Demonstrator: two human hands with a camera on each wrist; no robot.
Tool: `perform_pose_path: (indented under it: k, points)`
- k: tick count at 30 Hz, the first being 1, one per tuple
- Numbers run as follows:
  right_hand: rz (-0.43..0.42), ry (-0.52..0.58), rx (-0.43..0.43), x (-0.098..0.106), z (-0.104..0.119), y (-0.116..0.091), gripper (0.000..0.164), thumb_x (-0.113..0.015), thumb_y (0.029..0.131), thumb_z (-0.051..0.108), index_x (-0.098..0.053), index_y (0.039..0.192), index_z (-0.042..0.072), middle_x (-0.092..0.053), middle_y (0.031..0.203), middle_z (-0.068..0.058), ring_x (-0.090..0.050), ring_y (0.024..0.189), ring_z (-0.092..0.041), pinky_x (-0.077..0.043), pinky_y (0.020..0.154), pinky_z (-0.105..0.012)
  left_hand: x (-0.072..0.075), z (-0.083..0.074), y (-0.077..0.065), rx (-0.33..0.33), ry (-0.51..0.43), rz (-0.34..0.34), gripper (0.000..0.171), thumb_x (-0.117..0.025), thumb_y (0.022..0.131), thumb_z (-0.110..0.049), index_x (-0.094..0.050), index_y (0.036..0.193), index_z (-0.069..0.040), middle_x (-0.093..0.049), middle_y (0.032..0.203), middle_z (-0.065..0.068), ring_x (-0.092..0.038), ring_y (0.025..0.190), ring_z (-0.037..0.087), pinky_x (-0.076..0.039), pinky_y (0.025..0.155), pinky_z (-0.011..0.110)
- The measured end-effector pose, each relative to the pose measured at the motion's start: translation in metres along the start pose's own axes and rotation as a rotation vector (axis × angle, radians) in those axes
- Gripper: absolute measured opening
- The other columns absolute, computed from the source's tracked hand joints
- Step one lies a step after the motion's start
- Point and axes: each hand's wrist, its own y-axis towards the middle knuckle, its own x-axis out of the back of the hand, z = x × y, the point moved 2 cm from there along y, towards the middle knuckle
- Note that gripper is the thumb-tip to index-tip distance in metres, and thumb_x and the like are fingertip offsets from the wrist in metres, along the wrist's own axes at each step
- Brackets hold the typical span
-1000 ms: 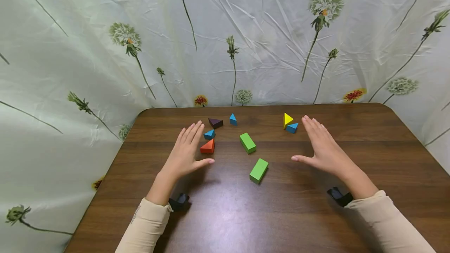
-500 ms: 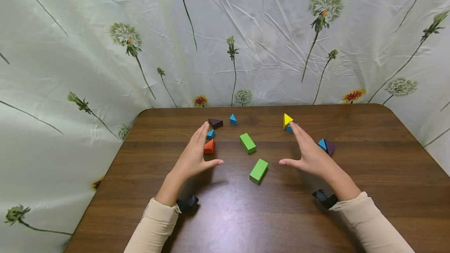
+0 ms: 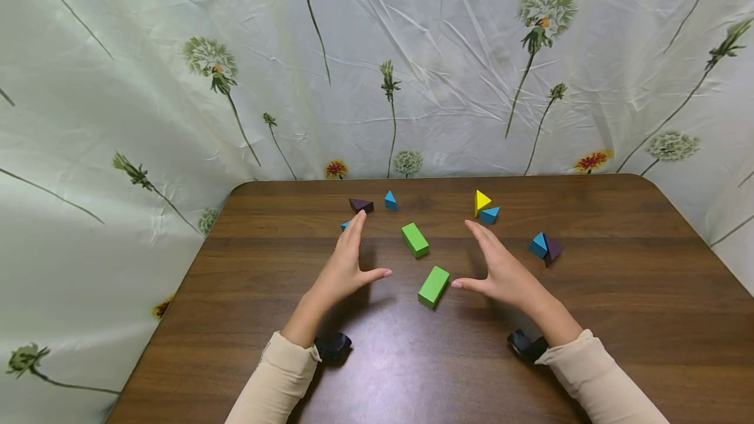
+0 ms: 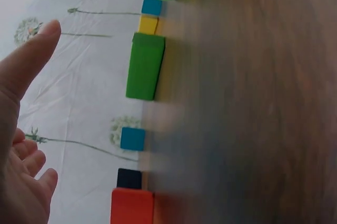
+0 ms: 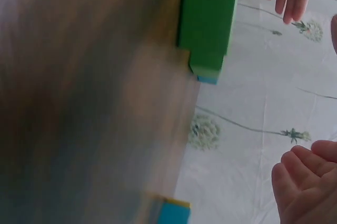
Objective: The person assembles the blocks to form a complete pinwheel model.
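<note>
Both hands hover over the wooden table with nothing in them, palms facing each other. The left hand has straight fingers and its thumb spread; it hides the red block in the head view and partly covers a blue triangular block. My right hand is held likewise, its thumb tip close to the nearer green rectangular block; whether they touch I cannot tell. Between the hands and farther back lies a second green rectangular block.
Along the back lie a dark triangular block, a small blue triangle, and a yellow triangle beside a blue one. Right of the right hand, a blue block touches a dark one. A flowered curtain hangs behind the table.
Both hands have moved inward, closer to each other and to the green blocks. The blue and dark pair at right has come out from behind the right hand; the red block is now covered.
</note>
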Motion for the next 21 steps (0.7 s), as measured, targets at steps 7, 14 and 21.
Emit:
perform_pose_path:
  k: [7,14,21]
  points:
    - [-0.005,0.076,-0.034,-0.015,0.006,-0.004,0.097,-0.072,0.072,0.044,-0.017,0.143,0.008,-0.022,0.142,-0.016,-0.026,0.127,-0.032,-0.03,0.094,-0.054,-0.009,-0.002,0.001,0.099,-0.155,-0.012,0.104,-0.078,0.069,-0.03,-0.009,0.145,-0.009,-0.014,0.147,0.012,-0.013,0.133,0.021,-0.024,0.101,0.045]
    - [-0.022,0.12,-0.018,-0.028,0.007,-0.005,0.096,-0.074,0.07,0.042,-0.022,0.14,0.002,-0.027,0.14,-0.016,-0.029,0.125,-0.03,-0.032,0.094,-0.051,-0.02,-0.001,0.003,0.12,-0.166,-0.02,0.101,-0.079,0.068,-0.026,-0.015,0.143,-0.006,-0.019,0.145,0.013,-0.018,0.131,0.025,-0.025,0.1,0.046]
    - [-0.002,0.149,-0.02,-0.039,0.006,-0.004,0.094,-0.075,0.069,0.043,-0.026,0.138,0.001,-0.031,0.137,-0.012,-0.034,0.122,-0.028,-0.034,0.094,-0.048,-0.034,0.001,0.006,0.141,-0.184,-0.019,0.096,-0.078,0.069,-0.032,-0.021,0.141,-0.001,-0.026,0.141,0.016,-0.024,0.129,0.026,-0.027,0.1,0.044]
